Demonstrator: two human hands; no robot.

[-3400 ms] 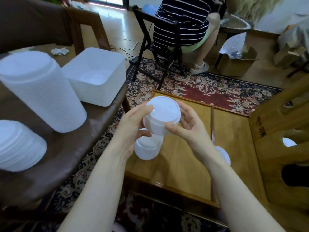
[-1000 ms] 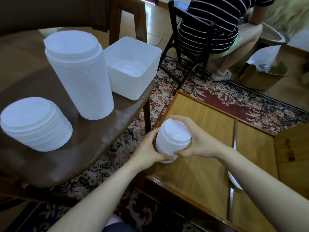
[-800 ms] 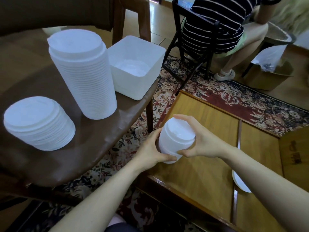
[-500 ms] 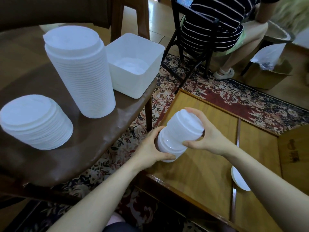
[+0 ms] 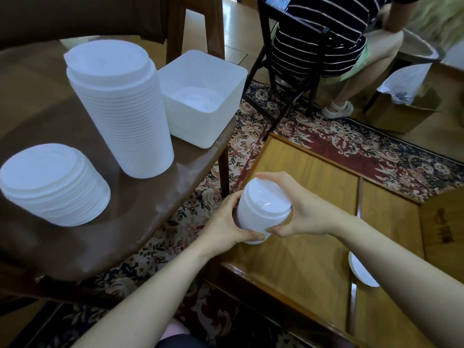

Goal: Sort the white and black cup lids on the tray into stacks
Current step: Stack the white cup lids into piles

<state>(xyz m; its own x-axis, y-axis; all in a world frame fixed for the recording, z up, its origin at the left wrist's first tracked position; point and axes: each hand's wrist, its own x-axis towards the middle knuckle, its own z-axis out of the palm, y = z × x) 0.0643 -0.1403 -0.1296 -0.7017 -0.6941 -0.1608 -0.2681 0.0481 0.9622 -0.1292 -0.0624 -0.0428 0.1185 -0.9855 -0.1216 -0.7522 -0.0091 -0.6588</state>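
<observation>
We see, largest first, the round dark-brown wooden table [image 5: 125,222], where the tall stack of white plastic cup lids [image 5: 120,109], the white square plastic tub [image 5: 203,96] and the short stack of white lids [image 5: 52,184] stand. Half a second ago our small hand-held stack of white lids [image 5: 261,212] was split and tilted; now it sits closed and upright over the low yellow wooden platform [image 5: 313,209]. We judge this batch is squared up, ready to join a table stack. Our left hand [image 5: 226,222] curls round its lower side; our right hand [image 5: 298,209] grips its upper rim. 1 loose white lid [image 5: 361,272] lies apart.
</observation>
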